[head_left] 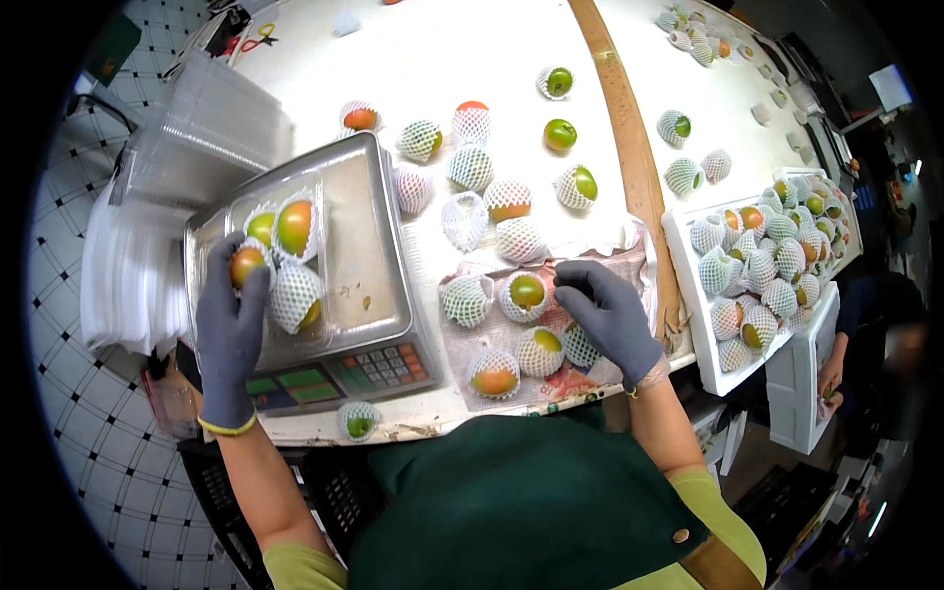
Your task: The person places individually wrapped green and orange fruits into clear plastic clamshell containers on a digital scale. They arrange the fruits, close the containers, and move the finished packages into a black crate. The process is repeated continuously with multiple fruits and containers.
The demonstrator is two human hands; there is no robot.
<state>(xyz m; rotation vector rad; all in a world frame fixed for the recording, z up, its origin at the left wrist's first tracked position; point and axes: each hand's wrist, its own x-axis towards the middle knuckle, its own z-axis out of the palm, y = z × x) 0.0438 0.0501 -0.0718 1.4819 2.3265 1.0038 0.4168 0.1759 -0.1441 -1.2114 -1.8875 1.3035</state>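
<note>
The orange-green fruit (pixel 247 266) sits at nine o'clock in the clear tray (pixel 323 236), and the left hand (pixel 231 329), in its grey glove, is clamped on it, thumb on one side and fingers on the other! Around it in the tray, clockwise: a greenish fruit (pixel 261 228) at eleven, an orange-and-green one (pixel 294 227) at one, a netted one (pixel 295 300) at five. All this rests on a silver scale (pixel 379 246), so the step in hand looks like settling fruit into the tray, and the next move calls for seating this piece snugly without squeezing it, then letting go cleanly. Over to three o'clock of the tray, and here's the right hand (pixel 610 315), fingers curled in just beside a netted fruit (pixel 526 291); whether the tips pinch anything, I can't tell. Beneath it spreads a pinkish cloth (pixel 452 359) with more netted fruit. Up at two o'clock, loose fruit crowds the table, one bare green fruit (pixel 560 135) among it. Farther out at three, past the wooden strip (pixel 629 128), a white crate (pixel 693 339) brims with netted fruit, and at eleven stands a stack of clear plastic containers (pixel 206 128).
</note>
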